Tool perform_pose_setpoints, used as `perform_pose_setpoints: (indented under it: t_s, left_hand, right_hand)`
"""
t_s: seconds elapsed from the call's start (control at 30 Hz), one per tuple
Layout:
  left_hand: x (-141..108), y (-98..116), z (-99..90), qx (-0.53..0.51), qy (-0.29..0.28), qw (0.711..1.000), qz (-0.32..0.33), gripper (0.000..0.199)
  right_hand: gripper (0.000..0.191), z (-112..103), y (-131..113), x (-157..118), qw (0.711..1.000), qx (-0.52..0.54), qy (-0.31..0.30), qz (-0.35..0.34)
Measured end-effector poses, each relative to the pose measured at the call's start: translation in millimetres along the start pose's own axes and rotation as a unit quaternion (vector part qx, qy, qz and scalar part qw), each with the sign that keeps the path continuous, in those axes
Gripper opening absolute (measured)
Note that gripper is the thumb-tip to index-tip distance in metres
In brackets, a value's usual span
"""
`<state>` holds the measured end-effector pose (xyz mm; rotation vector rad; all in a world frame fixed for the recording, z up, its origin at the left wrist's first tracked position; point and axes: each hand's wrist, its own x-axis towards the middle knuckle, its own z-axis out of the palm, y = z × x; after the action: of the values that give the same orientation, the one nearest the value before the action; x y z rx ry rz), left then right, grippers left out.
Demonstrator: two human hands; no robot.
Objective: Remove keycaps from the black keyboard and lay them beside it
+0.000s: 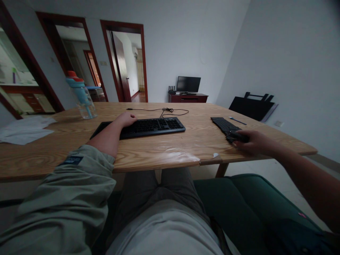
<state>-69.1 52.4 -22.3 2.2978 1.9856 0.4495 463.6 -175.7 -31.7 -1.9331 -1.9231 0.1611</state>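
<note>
A black keyboard (156,126) lies across the tabletop in front of me, its cable behind it. My left hand (126,119) is on its left part, near the far edge, fingers curled down and partly hidden. Off to the right, my right hand (253,141) is closed around a dark, rounded, handle-like object (241,136) whose kind I cannot make out. That hand is at the near end of a slanting strip of black keys (223,124) with a jagged outline. Whether these keys are loose or joined I cannot tell.
A thin blue brush-like stick (237,121) lies beyond the strip. On the wooden table (164,150), a clear bottle with a red lid (81,95) and white papers (26,129) stand and lie at left. A coiled black cable (168,110) is behind the keyboard.
</note>
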Motion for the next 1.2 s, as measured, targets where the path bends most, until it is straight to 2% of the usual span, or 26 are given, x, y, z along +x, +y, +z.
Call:
perform_pose_setpoints:
  t_s: [0.2, 0.43, 0.67, 1.0, 1.2]
  left_hand:
    - [3.9, -2.4, 2.6, 0.009, 0.005, 1.000, 0.005, 0.034]
    - [2.5, -1.0, 1.2, 0.000, -0.002, 1.000, 0.003, 0.036]
    - [1.0, -0.4, 1.0, 0.000, 0.004, 1.000, 0.004, 0.035]
    - [1.8, -1.1, 1.1, 0.002, 0.002, 1.000, 0.005, 0.034]
    - [1.0, 0.1, 1.0, 0.008, -0.002, 1.000, 0.003, 0.036]
  right_hand:
    - [0.040, -3.8, -7.3, 6.7, 0.998, -0.010, -0.057, -0.002]
    - [0.037, -1.4, -1.1, 13.3, 0.998, 0.028, -0.055, -0.024]
    - [0.042, -5.0, 8.7, 13.3, 1.000, 0.000, -0.031, 0.000]
    - [0.047, -8.5, 2.4, 5.7, 0.995, -0.039, -0.091, 0.003]
    - [0.050, -6.2, 5.4, 7.1, 0.994, -0.042, -0.100, 0.004]
